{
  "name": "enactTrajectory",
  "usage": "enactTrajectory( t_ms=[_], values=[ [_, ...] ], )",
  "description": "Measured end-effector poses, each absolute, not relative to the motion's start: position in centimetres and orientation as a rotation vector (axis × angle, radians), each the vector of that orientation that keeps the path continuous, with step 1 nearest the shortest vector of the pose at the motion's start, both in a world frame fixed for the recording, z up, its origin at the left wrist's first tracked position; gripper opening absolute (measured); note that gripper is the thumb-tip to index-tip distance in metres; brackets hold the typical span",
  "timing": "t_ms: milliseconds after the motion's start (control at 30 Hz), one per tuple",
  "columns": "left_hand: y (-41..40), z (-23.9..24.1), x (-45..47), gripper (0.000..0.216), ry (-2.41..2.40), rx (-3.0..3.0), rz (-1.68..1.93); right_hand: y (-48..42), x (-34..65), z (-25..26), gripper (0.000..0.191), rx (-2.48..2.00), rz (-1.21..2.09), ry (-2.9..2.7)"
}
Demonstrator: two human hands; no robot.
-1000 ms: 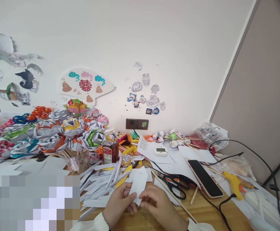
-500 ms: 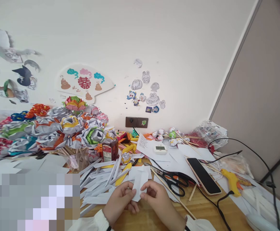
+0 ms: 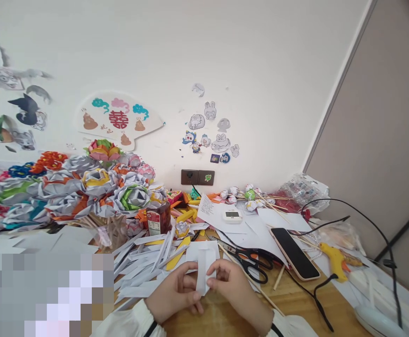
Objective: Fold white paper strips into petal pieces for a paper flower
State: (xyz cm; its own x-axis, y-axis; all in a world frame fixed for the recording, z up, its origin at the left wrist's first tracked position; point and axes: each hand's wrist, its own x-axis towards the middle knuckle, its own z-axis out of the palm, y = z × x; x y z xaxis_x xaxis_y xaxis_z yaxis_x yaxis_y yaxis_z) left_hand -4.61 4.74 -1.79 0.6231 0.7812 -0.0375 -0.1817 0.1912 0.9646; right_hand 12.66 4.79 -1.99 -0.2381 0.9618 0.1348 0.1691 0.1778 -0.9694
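Wooden table (image 3: pixel 292 302) is cluttered; L hand (image 3: pixel 172 291) pinches white paper (image 3: pixel 202 267) at lower end, R hand (image 3: pixel 230 283) at right edge; prob. light, easily creased, edges best.

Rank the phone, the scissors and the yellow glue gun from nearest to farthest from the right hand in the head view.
1. Scissors, just beyond the right hand, to its right.
2. Phone, right of the scissors.
3. Yellow glue gun, right of the phone.

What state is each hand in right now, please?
Left hand: closed, holding the folded white paper near its lower end.
Right hand: closed, pinching the same paper at its right edge.
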Motion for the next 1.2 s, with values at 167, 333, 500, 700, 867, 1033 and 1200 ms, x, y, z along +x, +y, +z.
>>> enactTrajectory(
  t_ms=[167,333,500,700,867,1033,1200],
  values=[
    [4.5,-1.7,-4.1,0.046,0.629,1.237,0.762,4.1,12.2,-1.6,0.013,-1.091,1.12,-1.67],
    [4.6,-1.6,-3.9,0.034,0.766,1.257,0.787,3.8,12.1,-1.3,0.014,-1.016,1.19,-1.639],
    [4.7,-1.3,-4.1,0.033,0.829,1.173,0.799,4.0,12.5,-0.8,0.027,-0.853,1.462,-1.55],
    [4.4,-0.8,-3.9,0.035,0.839,1.217,0.783,3.9,12.3,-1.0,0.025,-0.879,1.408,-1.583],
    [4.6,-1.2,-3.9,0.034,0.84,1.225,0.77,4.0,11.7,-1.9,0.026,-0.896,1.402,-1.55],
    [4.5,-1.2,-3.8,0.033,0.874,1.232,0.782,4.0,11.1,-2.3,0.022,-0.904,1.376,-1.469],
    [4.2,-1.0,-3.5,0.034,0.911,1.242,0.772,3.7,10.7,-2.5,0.014,-1.043,1.288,-1.492]
  ],
)
